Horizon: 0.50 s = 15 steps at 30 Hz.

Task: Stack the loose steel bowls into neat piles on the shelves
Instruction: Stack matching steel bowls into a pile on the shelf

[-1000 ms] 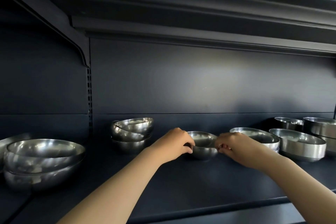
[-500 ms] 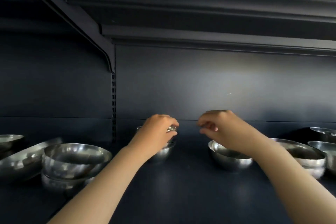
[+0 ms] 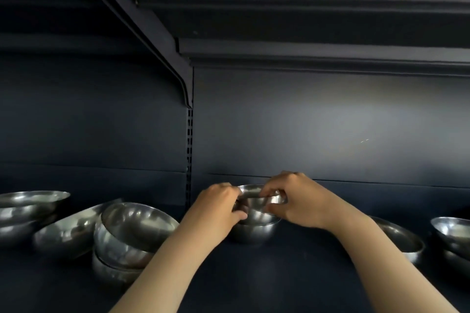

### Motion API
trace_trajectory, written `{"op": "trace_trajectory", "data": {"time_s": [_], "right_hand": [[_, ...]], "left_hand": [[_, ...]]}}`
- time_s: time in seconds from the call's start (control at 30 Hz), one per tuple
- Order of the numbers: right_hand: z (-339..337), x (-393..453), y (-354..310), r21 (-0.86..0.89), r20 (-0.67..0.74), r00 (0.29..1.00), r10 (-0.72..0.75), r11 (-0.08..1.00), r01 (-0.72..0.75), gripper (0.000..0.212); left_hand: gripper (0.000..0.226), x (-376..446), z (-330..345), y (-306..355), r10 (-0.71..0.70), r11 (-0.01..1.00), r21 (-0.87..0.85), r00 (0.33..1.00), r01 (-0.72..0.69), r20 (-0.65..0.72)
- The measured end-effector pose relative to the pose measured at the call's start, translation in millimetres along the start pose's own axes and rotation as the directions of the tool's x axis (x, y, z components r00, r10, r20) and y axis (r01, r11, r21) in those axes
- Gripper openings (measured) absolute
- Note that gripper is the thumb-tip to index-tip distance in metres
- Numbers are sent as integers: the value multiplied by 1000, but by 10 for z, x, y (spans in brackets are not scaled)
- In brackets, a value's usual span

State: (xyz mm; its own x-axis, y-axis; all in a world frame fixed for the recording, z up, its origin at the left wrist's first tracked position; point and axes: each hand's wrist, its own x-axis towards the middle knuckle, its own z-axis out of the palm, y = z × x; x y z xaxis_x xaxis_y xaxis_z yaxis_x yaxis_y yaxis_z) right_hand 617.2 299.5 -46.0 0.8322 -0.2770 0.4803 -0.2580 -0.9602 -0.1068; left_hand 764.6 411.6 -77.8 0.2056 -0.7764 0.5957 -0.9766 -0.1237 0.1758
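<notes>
Both hands on one small steel bowl (image 3: 256, 201), mid-shelf near the back wall: left hand (image 3: 218, 207) curled round its left rim, right hand (image 3: 297, 201) pinching the right rim between thumb and fingers. Bowl sat on top of a short pile (image 3: 250, 230) on the dark shelf (image 3: 279, 274). Larger bowls (image 3: 132, 231) stacked at left; more bowls (image 3: 452, 234) far right.

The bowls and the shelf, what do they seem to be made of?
Bowls: polished metal, probably steel, since they mirror light and the fingers. Shelf: matte dark blue surface, likely painted metal given the slotted upright, though this is uncertain.
</notes>
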Motion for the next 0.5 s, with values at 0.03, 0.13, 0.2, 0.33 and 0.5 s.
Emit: {"op": "trace_trajectory", "data": {"time_s": [0.03, 0.13, 0.2, 0.33, 0.5], "right_hand": [[14, 0, -2, -11, -6, 1000, -15, 1000, 15, 16], [53, -20, -16, -35, -42, 998, -50, 998, 49, 18], [71, -44, -14, -41, -70, 996, -59, 998, 56, 17], [92, -87, 8, -45, -109, 993, -45, 998, 40, 15], [128, -94, 28, -3, -98, 995, -6, 1000, 5, 11]], "left_hand": [[37, -2, 7, -2, -1, 1000, 3, 1000, 1, 4], [38, -12, 15, -4, -9, 1000, 11, 1000, 9, 7], [37, -24, 23, -5, -20, 1000, 11, 1000, 20, -5], [36, -45, 43, 17, -43, 999, 8, 999, 43, -26], [38, -66, 85, 35, -81, 996, 14, 995, 82, -63]]}}
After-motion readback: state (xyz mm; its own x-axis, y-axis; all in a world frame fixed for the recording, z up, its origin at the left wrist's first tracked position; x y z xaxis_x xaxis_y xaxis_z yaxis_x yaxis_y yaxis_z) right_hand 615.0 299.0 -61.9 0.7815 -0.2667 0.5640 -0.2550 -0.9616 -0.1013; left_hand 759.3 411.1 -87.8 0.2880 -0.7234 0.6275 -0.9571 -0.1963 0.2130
